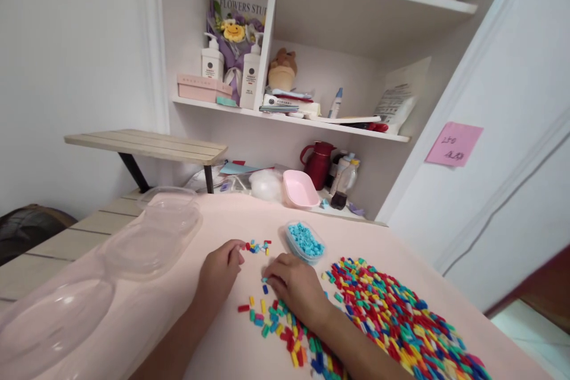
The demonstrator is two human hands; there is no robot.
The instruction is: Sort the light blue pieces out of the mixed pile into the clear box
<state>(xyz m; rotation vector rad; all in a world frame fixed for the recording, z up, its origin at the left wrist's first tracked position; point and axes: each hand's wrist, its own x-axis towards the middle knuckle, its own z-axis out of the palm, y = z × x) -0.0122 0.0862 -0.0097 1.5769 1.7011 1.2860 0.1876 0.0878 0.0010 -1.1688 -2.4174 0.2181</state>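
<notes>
My left hand (220, 270) rests on the pink table (178, 309), fingers curled together beside a small cluster of coloured beads (258, 246). My right hand (294, 285) lies palm down with fingers bent, fingertips pinching at a blue bead (264, 279). A big pile of mixed coloured beads (392, 314) spreads to the right and under my right forearm. A small clear tub of light blue beads (305, 240) stands just beyond my right hand.
Several empty clear plastic containers (151, 237) lie along the table's left side. Behind are a pink tray (299, 188), a red jug (318, 163), bottles and white shelves (289, 119). A wooden shelf (146, 145) juts out at left. A pink sticky note (453, 143) hangs on the right wall.
</notes>
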